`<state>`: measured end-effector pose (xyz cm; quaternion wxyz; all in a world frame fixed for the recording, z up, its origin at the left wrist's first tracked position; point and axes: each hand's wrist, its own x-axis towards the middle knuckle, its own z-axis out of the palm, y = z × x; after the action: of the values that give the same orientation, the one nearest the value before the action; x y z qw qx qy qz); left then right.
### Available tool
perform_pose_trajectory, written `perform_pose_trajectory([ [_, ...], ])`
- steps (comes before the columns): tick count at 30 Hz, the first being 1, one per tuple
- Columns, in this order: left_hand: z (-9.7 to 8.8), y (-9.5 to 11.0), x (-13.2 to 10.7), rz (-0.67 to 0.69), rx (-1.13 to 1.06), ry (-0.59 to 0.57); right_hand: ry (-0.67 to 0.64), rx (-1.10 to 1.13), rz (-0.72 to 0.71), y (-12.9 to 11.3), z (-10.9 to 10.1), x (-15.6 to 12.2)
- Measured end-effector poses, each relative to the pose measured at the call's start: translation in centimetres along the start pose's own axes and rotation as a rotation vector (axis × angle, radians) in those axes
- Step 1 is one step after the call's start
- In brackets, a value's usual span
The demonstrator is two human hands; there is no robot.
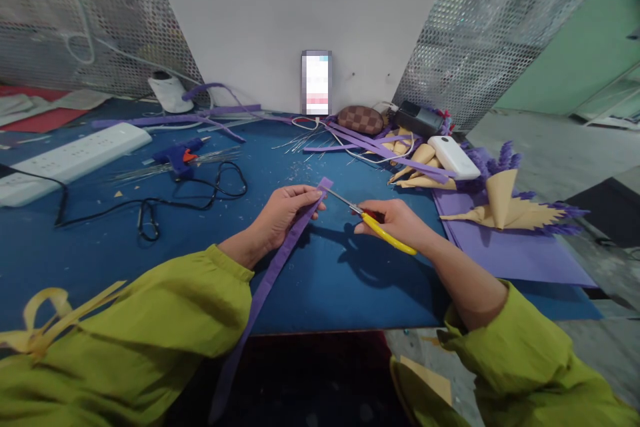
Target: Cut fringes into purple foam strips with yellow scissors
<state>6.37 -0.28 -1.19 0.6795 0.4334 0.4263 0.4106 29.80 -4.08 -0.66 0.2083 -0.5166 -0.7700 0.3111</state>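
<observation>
Pinched near its upper end, a long purple paper strip (280, 260) is in my left hand (289, 210); its lower part hangs past the table's front edge. My right hand (393, 219) grips a pair of scissors with yellow handles (387, 232), palm side partly hidden. The metal blades point up and left, their tips at the strip's top end beside my left thumb. Whether the blades are parted I cannot make out. Both hands are above the blue tabletop (320, 294), which has small purple scraps on it.
A white power strip (75, 160) and a blue glue gun (181, 157) with a black cord lie left. A phone (317, 84) leans on the back panel. Right are a checkered pouch (360, 119), a white power bank (454, 157), paper-wrapped purple flowers (505, 210) and purple sheets (525, 257).
</observation>
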Motion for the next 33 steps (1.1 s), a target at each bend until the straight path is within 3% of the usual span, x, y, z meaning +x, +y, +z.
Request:
perform_pose_trajectory([
  [12, 0.12, -0.09, -0.2, 0.054, 0.038, 0.007, 0.014, -0.071, -0.02, -0.5, -0.17, -0.13],
  [24, -0.07, 0.15, 0.02, -0.008, -0.059, -0.061, -0.028, -0.003, -0.01, -0.28, -0.35, -0.27],
  [33, 0.0, -0.09, -0.09, 0.133, 0.052, -0.002, 0.006, -0.013, -0.022, -0.31, -0.1, -0.18],
])
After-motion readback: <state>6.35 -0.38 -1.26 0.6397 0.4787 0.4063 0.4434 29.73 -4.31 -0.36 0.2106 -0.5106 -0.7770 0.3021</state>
